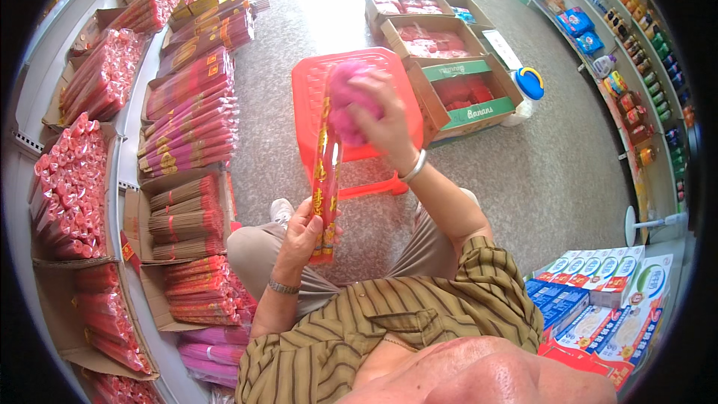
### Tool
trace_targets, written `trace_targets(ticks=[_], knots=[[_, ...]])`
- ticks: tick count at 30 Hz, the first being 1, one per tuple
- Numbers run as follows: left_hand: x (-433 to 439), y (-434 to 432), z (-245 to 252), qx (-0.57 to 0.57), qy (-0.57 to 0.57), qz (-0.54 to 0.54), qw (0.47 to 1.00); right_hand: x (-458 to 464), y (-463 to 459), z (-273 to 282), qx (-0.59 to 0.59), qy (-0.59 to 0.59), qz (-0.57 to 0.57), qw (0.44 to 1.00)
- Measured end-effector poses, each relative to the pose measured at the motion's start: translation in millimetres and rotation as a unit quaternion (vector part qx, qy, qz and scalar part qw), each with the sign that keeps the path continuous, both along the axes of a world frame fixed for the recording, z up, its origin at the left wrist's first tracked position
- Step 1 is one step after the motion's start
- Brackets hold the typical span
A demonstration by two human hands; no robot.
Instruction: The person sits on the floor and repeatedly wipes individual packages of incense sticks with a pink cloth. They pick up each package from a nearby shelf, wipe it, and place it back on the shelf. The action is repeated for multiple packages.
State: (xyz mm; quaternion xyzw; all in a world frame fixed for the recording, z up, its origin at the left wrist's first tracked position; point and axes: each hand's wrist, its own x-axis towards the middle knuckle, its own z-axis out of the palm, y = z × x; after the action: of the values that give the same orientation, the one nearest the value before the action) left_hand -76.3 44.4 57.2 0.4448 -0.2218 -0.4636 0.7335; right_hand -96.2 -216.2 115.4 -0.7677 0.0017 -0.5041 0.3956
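Note:
My left hand (305,233) grips the lower end of a long red package with gold characters (326,179), wrapped in clear plastic. The package slants upward over the near edge of a red plastic stool (381,165). In my right hand (381,109) is a bunched pink cloth (353,104), slightly blurred, against the upper part of the package. The cloth hides the package's top end and part of the stool seat.
Shelves at left hold cardboard boxes of incense sticks (185,213) and red wrapped bundles (76,185). Beyond the stool stand open cartons of red packets (477,112) and a jar with a blue lid (529,84). Drink shelves (628,67) line the right; boxed goods (589,292) lie near my right side.

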Motion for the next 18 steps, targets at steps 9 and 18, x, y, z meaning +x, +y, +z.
trace_targets(ticks=[9,18], knots=[[56,15,-51,0.02,-0.074,0.133,0.988,-32,125,-30,-0.23,0.022,0.201,0.952],[-27,14,11,0.051,0.042,0.022,0.998,18,3,-22,0.068,0.021,-0.085,0.994]])
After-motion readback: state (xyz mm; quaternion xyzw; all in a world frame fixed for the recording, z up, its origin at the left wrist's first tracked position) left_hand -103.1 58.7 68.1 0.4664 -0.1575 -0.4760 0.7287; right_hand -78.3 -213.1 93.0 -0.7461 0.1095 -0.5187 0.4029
